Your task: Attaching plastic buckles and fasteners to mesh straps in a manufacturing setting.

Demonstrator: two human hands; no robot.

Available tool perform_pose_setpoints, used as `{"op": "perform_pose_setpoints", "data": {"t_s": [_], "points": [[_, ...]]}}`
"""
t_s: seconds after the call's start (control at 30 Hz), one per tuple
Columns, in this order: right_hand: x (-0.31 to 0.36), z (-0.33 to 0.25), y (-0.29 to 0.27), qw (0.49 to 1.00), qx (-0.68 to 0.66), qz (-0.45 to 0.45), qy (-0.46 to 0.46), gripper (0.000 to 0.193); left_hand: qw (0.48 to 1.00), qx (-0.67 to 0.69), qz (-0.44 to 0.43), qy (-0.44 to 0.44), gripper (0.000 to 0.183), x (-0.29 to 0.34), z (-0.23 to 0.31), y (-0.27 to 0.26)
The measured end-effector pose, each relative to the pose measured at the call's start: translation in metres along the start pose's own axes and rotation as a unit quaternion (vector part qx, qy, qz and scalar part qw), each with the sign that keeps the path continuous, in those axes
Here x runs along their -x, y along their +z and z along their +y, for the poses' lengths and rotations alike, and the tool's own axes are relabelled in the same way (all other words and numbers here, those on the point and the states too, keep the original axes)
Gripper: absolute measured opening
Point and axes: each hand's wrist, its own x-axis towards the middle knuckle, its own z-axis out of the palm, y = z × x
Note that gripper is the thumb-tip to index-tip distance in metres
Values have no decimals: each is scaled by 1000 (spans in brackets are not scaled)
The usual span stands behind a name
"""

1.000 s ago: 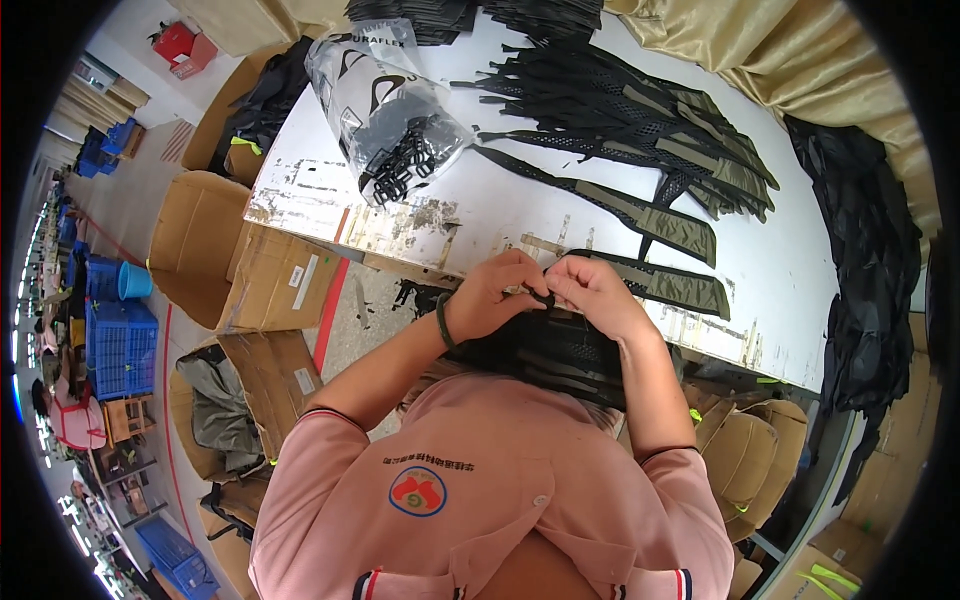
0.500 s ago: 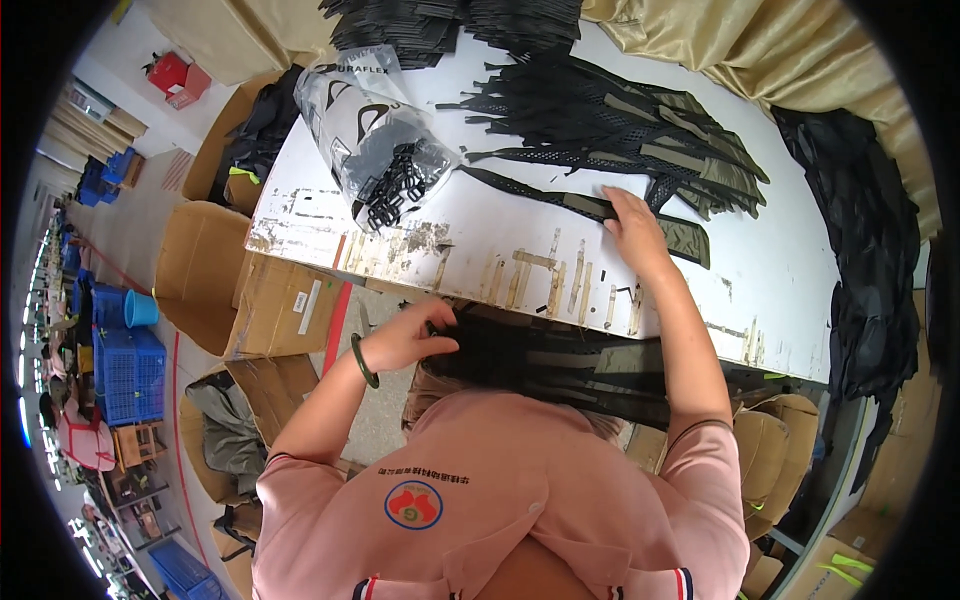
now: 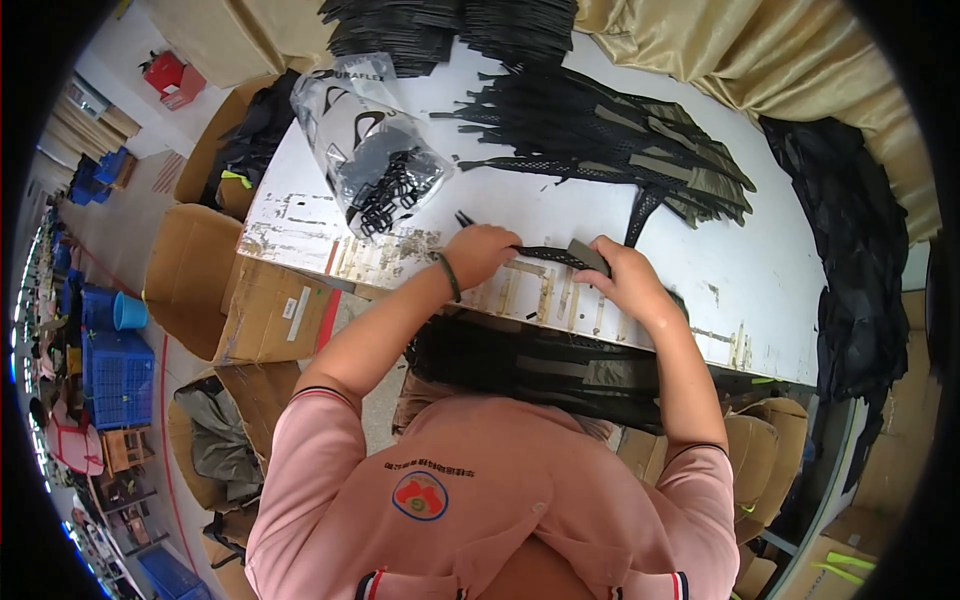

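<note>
Near the front of the white table point(image 3: 780, 290), my left hand point(image 3: 482, 254) is closed on a narrow black mesh strap point(image 3: 545, 254), whose tip pokes out past the fingers. At the strap's other end, my right hand point(image 3: 628, 282) pinches its grey-olive panel point(image 3: 588, 256) between thumb and fingers. Farther back lies a fanned pile of similar black mesh and olive straps point(image 3: 610, 130), with one piece hanging toward my right hand. To the left of it rests a clear plastic bag point(image 3: 365, 135) with black plastic buckles point(image 3: 400, 190) at its near end.
More black straps point(image 3: 520, 355) lie across my lap under the table edge. Stacks of black strips point(image 3: 390, 35) stand at the back. Cardboard boxes point(image 3: 185, 270) flank the table on the left, and dark fabric point(image 3: 850, 250) hangs at the right beside a gold curtain point(image 3: 690, 50).
My left hand has risen from my lap onto the table and taken hold of the strap. My right hand has drawn that strap off the pile toward me and now grips its panel.
</note>
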Motion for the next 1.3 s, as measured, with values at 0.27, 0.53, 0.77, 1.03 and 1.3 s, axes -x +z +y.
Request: {"op": "perform_pose_setpoints", "data": {"t_s": [0.27,0.53,0.77,1.03,1.3], "points": [[29,60,-10,991,23,-73,107,37,878,365,-199,-236,14,32,-3,-23],[0,-18,64,987,-71,63,-131,50,854,430,-107,-272,13,46,14,-22],[-28,-27,110,946,-310,-98,18,28,860,437,-47,-259,11,58,12,-21],[-40,-28,129,962,-269,-39,-17,14,940,125,195,-250,21,63,-24,-54],[-48,-16,141,926,-370,-55,48,14,901,-55,159,-400,37,85,-88,-51]]}}
